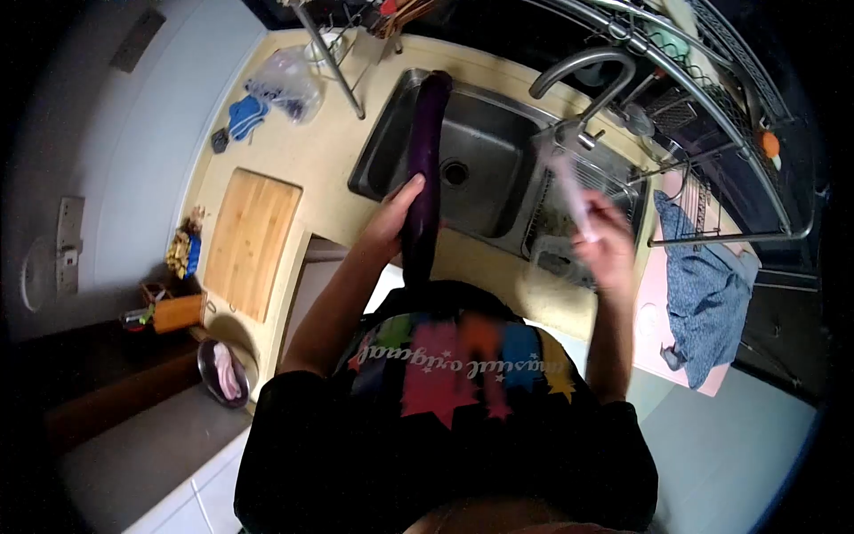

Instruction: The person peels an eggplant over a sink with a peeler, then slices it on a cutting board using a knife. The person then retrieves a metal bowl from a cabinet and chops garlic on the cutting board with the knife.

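Observation:
A long dark purple eggplant point(429, 133) reaches from close to my body out over the sink point(485, 133). My left hand point(391, 218) is closed round its middle, the thumb lying along the near side. My right hand point(608, 242), smeared by motion, grips a slim pale pink tool point(569, 189). The tool points up toward the faucet point(583, 71); blur hides what kind it is. The right hand is over the sink's right side, apart from the eggplant.
Left of the sink lies a wooden cutting board point(253, 240), with a bowl of pale pink meat point(227, 372) nearer me. Behind the board are a plastic bag point(289, 84) and a blue cloth point(246, 116). A metal dish rack point(712, 236) and grey-blue towel point(704, 285) stand at right.

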A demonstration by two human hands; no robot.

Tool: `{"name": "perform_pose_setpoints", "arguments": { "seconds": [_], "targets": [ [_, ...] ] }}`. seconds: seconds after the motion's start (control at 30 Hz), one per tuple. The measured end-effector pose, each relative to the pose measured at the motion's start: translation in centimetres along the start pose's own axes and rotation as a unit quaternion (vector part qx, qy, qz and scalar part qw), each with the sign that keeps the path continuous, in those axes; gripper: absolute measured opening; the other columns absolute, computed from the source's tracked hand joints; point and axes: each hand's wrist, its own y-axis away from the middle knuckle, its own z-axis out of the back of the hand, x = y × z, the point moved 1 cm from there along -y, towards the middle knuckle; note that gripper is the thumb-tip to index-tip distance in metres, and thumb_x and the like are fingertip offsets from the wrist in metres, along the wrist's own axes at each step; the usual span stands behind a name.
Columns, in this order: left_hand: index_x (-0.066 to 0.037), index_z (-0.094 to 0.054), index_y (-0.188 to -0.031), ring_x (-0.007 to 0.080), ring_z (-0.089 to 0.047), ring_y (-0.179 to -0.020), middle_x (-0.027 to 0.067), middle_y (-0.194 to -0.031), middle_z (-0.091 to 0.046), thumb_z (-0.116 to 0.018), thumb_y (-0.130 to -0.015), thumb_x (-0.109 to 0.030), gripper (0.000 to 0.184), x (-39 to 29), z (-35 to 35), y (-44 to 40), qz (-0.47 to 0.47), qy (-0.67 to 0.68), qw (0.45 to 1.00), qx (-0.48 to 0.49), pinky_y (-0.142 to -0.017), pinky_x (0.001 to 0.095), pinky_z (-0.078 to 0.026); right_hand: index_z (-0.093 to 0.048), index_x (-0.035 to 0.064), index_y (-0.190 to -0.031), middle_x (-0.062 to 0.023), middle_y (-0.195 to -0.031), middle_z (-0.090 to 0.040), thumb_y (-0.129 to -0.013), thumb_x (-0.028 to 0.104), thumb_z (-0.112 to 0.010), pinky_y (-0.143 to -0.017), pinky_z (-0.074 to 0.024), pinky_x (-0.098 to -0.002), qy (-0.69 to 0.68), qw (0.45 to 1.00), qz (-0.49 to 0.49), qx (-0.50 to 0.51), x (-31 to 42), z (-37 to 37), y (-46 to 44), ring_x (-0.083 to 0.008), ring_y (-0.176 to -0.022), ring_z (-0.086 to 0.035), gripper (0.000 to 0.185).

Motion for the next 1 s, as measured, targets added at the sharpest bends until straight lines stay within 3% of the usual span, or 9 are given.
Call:
{"name": "perform_pose_setpoints", "arguments": {
  "seconds": [0.2,0.3,0.37,0.5,0.6,0.73,0.8,0.93,1.0],
  "targets": [
    [-0.008,-0.053,-0.116,0.0192,-0.064,-0.069,0.0071,-0.083,-0.059,-0.058,-0.091,-0.041,0.041,-0.4,-1.5,-0.7,-0.090,0.007,0.996,0.011,-0.058,0.0318,-0.052,-0.054,0.0038,-0.117,-0.0080,-0.091,-0.059,-0.083,0.003,-0.050,-0.050,-0.0386,-0.0282,-0.013,0.978,-0.119,0.171,-10.0,-1.3,-6.7,-0.0140,-0.059,-0.048,0.035],
    [-0.012,-0.053,-0.117,0.0194,-0.064,-0.068,0.0056,-0.084,-0.059,-0.058,-0.092,-0.038,0.037,-0.3,-2.3,-0.8,-0.101,0.007,0.995,-0.004,-0.058,0.0316,-0.054,-0.052,0.0041,-0.123,-0.0112,-0.096,-0.063,-0.088,0.011,-0.051,-0.063,-0.0480,-0.0346,0.237,0.966,0.036,0.099,-8.4,-2.9,-9.8,-0.0217,-0.071,-0.059,0.035],
    [-0.014,-0.051,-0.121,0.0177,-0.062,-0.071,0.0047,-0.086,-0.059,-0.057,-0.092,-0.038,0.038,0.3,-2.9,-1.0,-0.119,0.018,0.993,-0.003,-0.061,0.0326,-0.054,-0.051,0.0086,-0.125,-0.0140,-0.106,-0.064,-0.093,0.019,-0.051,-0.076,-0.0500,-0.0382,0.427,0.887,0.176,0.000,-8.0,-3.3,-12.2,-0.0257,-0.084,-0.064,0.034],
    [-0.015,-0.049,-0.126,0.0158,-0.060,-0.073,0.0034,-0.090,-0.058,-0.055,-0.094,-0.036,0.039,1.6,-3.6,-1.8,-0.155,0.041,0.987,0.011,-0.063,0.0314,-0.052,-0.051,0.0126,-0.130,-0.0205,-0.113,-0.062,-0.094,0.027,-0.052,-0.086,-0.0477,-0.0418,0.477,0.858,0.186,-0.049,-6.9,-4.7,-15.3,-0.0366,-0.100,-0.062,0.039],
    [-0.015,-0.048,-0.127,0.0142,-0.059,-0.075,0.0026,-0.090,-0.058,-0.053,-0.095,-0.036,0.038,1.9,-4.9,-2.3,-0.180,0.063,0.982,-0.010,-0.064,0.0291,-0.050,-0.052,0.0115,-0.131,-0.0158,-0.096,-0.063,-0.095,0.030,-0.049,-0.074,-0.0501,-0.0359,0.471,0.814,0.334,-0.061,-8.2,-6.1,-18.2,-0.0215,-0.081,-0.062,0.040],
    [-0.014,-0.049,-0.127,0.0124,-0.057,-0.081,0.0026,-0.096,-0.059,-0.045,-0.098,-0.043,0.041,1.1,-5.2,-2.9,-0.162,0.017,0.987,-0.011,-0.069,0.0282,-0.049,-0.052,0.0102,-0.131,-0.0206,-0.100,-0.064,-0.095,0.030,-0.050,-0.076,-0.0496,-0.0351,0.522,0.805,0.277,-0.050,-7.9,-8.4,-19.0,-0.0242,-0.089,-0.064,0.041],
    [-0.011,-0.049,-0.124,0.0138,-0.057,-0.079,0.0032,-0.092,-0.058,-0.041,-0.097,-0.048,0.046,0.5,-5.7,-3.9,-0.162,0.020,0.986,-0.025,-0.070,0.0290,-0.049,-0.051,0.0104,-0.132,-0.0210,-0.086,-0.064,-0.095,0.031,-0.050,-0.074,-0.0484,-0.0335,0.555,0.818,0.145,-0.032,-7.3,-9.5,-18.1,-0.0244,-0.080,-0.065,0.042],
    [-0.013,-0.049,-0.127,0.0136,-0.058,-0.087,0.0043,-0.101,-0.059,-0.044,-0.097,-0.047,0.046,-1.1,-4.3,-6.2,-0.153,0.075,0.985,-0.028,-0.076,0.0297,-0.050,-0.052,0.0101,-0.132,-0.0175,-0.069,-0.058,-0.096,0.030,-0.050,-0.062,-0.0459,-0.0334,0.524,0.826,0.208,-0.022,-9.6,-9.0,-16.5,-0.0214,-0.061,-0.058,0.041],
    [-0.013,-0.049,-0.126,0.0136,-0.058,-0.088,0.0050,-0.103,-0.059,-0.044,-0.096,-0.049,0.047,-0.8,-3.6,-6.6,-0.135,0.068,0.988,-0.021,-0.079,0.0303,-0.050,-0.049,0.0104,-0.132,-0.0271,-0.086,-0.062,-0.095,0.030,-0.047,-0.070,-0.0499,-0.0469,0.521,0.837,0.171,0.001,-9.9,-8.7,-15.3,-0.0430,-0.076,-0.063,0.042]
  ]
}}
